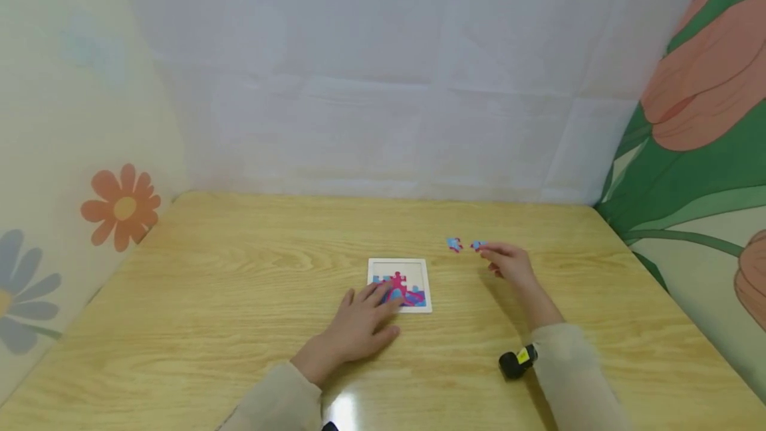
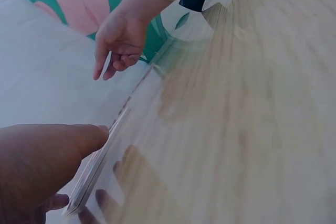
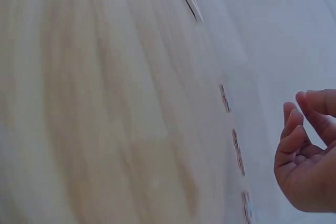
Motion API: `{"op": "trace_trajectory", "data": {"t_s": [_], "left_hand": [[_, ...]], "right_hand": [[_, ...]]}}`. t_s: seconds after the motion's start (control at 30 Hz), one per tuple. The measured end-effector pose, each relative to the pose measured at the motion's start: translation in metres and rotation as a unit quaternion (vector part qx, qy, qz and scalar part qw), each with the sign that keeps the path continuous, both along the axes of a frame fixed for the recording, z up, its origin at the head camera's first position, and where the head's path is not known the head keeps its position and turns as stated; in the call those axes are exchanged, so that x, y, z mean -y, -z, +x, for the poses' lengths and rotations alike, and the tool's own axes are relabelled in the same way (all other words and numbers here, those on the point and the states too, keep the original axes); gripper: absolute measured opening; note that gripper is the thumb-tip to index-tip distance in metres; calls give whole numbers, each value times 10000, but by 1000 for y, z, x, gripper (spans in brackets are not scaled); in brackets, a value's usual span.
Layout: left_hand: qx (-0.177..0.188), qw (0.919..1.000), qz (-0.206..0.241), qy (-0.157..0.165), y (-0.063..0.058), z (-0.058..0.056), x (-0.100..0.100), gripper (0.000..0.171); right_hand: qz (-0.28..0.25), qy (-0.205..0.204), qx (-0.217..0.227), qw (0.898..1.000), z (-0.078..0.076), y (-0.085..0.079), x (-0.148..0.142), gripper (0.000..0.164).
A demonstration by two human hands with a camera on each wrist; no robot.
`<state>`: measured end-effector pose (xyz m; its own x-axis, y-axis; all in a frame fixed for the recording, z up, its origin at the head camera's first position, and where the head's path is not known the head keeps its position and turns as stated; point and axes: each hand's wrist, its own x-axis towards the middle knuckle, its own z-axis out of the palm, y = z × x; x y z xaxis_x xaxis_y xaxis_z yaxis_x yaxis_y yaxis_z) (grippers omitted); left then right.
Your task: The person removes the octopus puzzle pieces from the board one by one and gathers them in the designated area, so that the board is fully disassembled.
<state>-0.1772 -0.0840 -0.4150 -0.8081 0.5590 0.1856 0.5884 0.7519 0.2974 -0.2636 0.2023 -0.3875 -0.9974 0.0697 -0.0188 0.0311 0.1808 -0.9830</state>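
Left grip (image 1: 358, 326), fingers straight and parted, lying across the part-filled puzzle (image 1: 413, 270) on the bench (image 1: 251, 291); farther off, right grip (image 1: 510, 263), loosely curled and holding nothing, hanging near loose pieces (image 1: 453, 244); behind, a white sheet (image 1: 383, 132)

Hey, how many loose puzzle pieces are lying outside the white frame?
3, lined up on the table in the right wrist view: top piece, middle piece, bottom piece. The head view shows only two; the right hand may hide the third.
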Motion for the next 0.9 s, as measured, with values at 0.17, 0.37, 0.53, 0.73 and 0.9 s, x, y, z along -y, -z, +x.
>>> {"op": "trace_trajectory", "data": {"t_s": [0.17,0.37,0.53,0.73,0.9], "left_hand": [[-87,9999,-101,-35,0,0,5,46],[-20,10000,-70,17,0,1,10,46],[-43,9999,-75,55,3,0,13,46],[44,9999,-91,63,4,0,14,46],[140,9998,-136,25,3,0,13,47]], "right_hand": [[102,-262,-74,9996,1,1,17,24],[86,-422,-44,9991,2,5,36,22],[2,-575,-107,9983,3,9,53,23],[-263,-577,-13,9980,6,16,73,22],[-422,-556,58,9975,10,20,85,19]]}}
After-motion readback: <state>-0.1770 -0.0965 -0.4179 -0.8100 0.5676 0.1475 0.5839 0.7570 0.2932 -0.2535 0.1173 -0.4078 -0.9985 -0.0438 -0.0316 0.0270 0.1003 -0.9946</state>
